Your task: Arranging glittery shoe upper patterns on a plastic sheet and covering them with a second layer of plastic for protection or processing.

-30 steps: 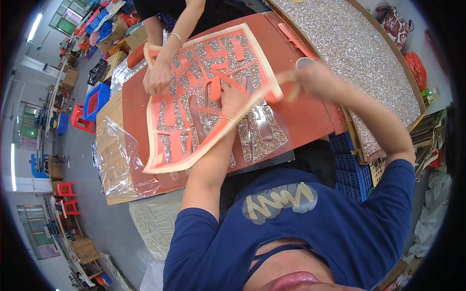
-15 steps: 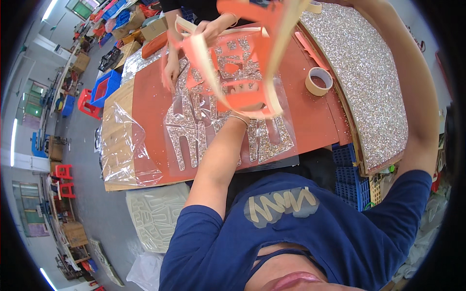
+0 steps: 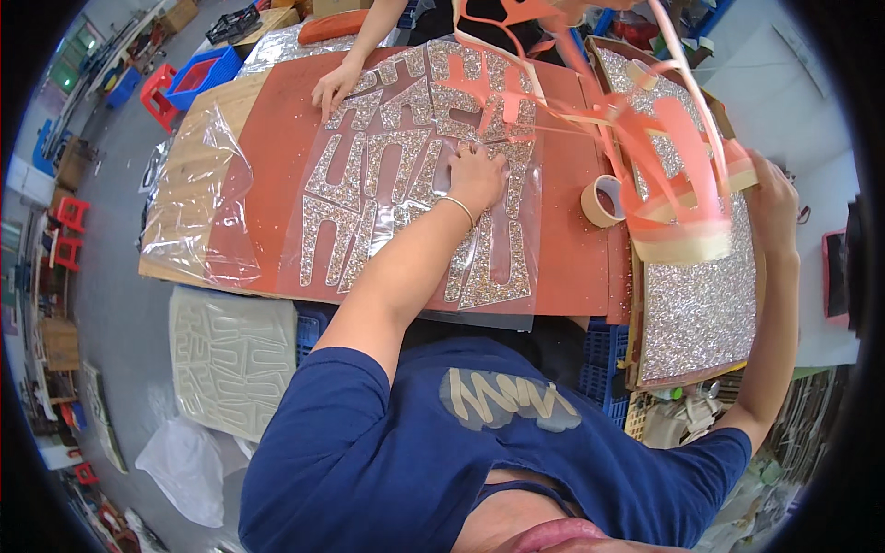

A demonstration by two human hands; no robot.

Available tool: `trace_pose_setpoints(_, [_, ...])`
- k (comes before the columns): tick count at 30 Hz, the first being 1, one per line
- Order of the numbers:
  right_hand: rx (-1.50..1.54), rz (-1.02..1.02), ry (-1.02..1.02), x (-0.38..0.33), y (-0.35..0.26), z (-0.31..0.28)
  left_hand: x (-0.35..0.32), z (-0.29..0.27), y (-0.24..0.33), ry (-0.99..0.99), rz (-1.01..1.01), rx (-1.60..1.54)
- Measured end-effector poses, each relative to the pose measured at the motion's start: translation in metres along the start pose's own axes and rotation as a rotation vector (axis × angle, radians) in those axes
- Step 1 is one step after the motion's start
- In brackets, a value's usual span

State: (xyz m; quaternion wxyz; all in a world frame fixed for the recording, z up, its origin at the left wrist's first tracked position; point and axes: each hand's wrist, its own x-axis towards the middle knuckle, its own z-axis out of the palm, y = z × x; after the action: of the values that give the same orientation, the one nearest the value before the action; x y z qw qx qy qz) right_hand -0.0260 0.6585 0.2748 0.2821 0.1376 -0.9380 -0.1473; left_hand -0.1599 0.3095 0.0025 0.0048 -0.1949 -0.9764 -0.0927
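My left hand (image 3: pixel 477 175) rests palm down, fingers apart and slightly bent, on silver glitter pieces (image 3: pixel 396 157) cut in looping shapes. They lie on a clear plastic film (image 3: pixel 293 249) on the reddish-brown board. My right hand (image 3: pixel 774 198) is closed on the edge of an orange cut-out stencil sheet (image 3: pixel 687 138) bordered with cream tape. The stencil hangs twisted and partly blurred in the air above a glitter sheet (image 3: pixel 701 318); its far strips stretch over the pieces. Across the table, a co-worker's hand (image 3: pixel 337 88) touches the film's far left corner.
A roll of cream tape (image 3: pixel 602 201) stands on the reddish-brown board (image 3: pixel 572 267), beside the glitter sheet. Loose clear film (image 3: pixel 198 203) covers the board's left end. Below the table's left edge is a pale moulded sheet (image 3: pixel 230 359). Blue crates (image 3: pixel 604 359) stand under the table.
The orange stencil has swung off the glitter pieces toward the right, with my right hand now visible on its edge. My left hand shows uncovered on the pieces. The whole view has shifted.
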Motion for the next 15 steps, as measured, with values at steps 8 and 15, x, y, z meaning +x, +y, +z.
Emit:
trace_pose_setpoints(8, [-0.096,0.184,0.017,-0.031,0.066,0.019,0.003,0.002,0.016,0.002,-0.064,0.009])
trace_pose_setpoints(15, [0.077,-0.101,-0.101,-0.029,-0.018,0.051,0.021,0.06,0.001,0.095,-0.011,0.121])
